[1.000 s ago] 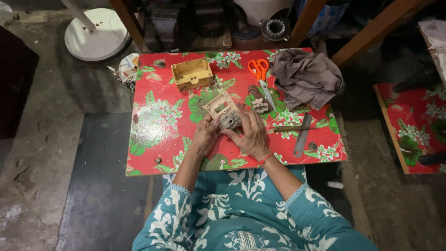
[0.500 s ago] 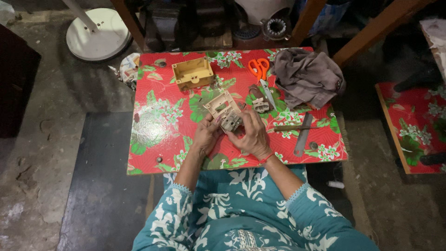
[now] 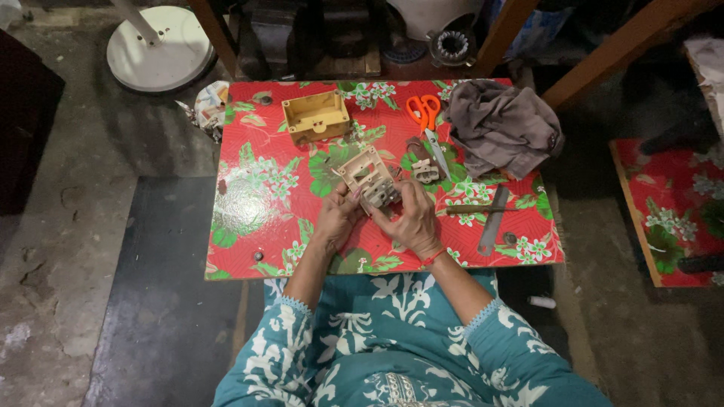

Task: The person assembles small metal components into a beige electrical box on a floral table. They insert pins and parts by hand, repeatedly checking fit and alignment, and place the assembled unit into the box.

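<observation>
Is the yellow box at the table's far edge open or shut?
Open: the yellow box lies mouth up with no lid, its inside walls and floor visible.

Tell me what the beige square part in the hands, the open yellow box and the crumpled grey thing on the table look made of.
Beige square frame part: likely moulded plastic, matte, with crisp cut-out openings. Open yellow box: probably plastic too, with thin even walls and a dull sheen. Crumpled grey cloth: soft fabric, shown by its loose folds. Both hands hold the frame.
</observation>
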